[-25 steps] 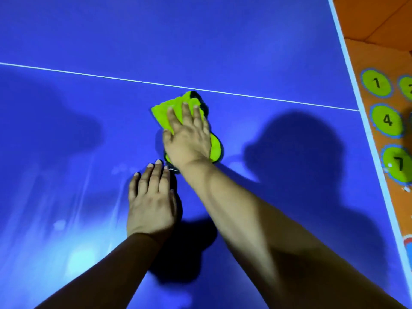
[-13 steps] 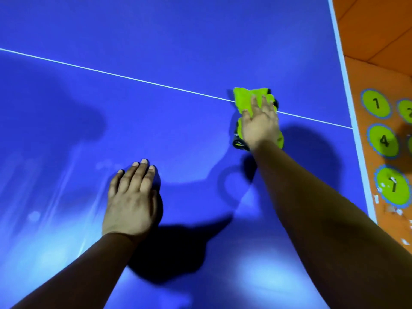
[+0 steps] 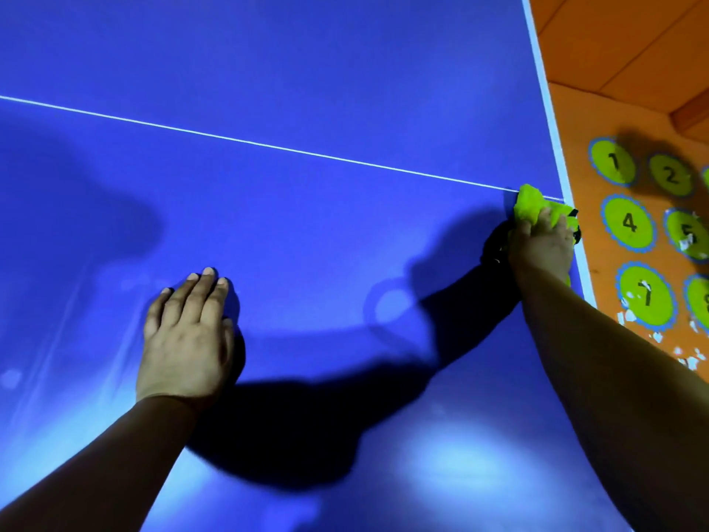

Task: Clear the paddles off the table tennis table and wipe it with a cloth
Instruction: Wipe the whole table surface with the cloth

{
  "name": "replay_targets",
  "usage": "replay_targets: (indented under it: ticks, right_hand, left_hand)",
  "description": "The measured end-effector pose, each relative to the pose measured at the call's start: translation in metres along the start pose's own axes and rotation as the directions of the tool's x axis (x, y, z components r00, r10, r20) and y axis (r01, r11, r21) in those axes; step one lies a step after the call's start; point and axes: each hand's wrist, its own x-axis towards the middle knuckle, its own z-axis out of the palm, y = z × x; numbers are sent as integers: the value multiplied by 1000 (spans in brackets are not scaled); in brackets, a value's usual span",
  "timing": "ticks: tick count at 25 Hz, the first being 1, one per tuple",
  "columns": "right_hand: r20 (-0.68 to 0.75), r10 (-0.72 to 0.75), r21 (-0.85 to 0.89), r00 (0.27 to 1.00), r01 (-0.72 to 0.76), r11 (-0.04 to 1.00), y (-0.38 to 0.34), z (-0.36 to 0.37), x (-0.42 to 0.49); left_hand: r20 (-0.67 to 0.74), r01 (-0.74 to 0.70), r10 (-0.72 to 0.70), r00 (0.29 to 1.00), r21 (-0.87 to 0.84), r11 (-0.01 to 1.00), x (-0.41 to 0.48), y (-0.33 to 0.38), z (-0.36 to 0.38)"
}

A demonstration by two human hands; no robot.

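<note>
The blue table tennis table (image 3: 307, 224) fills the view, with a thin white line (image 3: 268, 145) across it. A bright green cloth (image 3: 531, 203) with dark trim lies bunched at the table's right edge, where the white line meets the white border. My right hand (image 3: 541, 245) presses down on the cloth, its fingers laid over it. My left hand (image 3: 186, 332) rests flat on the bare table surface, well to the left, fingers straight and together. No paddles are in view.
The white right edge (image 3: 544, 90) of the table runs from top to lower right. Beyond it lies an orange floor (image 3: 614, 51) with green numbered circles (image 3: 629, 224). Dark shadows of my arms fall across the table.
My right hand has slid the cloth rightward along the white line, from the table's middle to its right edge. My left hand has stayed flat on the table.
</note>
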Motion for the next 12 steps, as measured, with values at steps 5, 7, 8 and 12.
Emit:
replay_targets:
  ticks: [5,7,8,12]
  right_hand:
    - [-26,34,-18,999,-34,999,34,-9,-42]
    - [-59,66,2,996,-66,998,47,-14,-67]
    - [-72,92,5,993,-92,996,55,-15,-82]
    - [-94,222,-4,970,-224,975,69,-17,-142]
  left_hand:
    - [-1,12,-12,1000,-21,1000,-3,0,2]
    - [5,-1,1,1000,-34,999,-4,-1,2]
    - [10,-9,10,1000,-39,999,-4,-2,2]
    - [6,-46,46,999,-63,997,-6,-7,3]
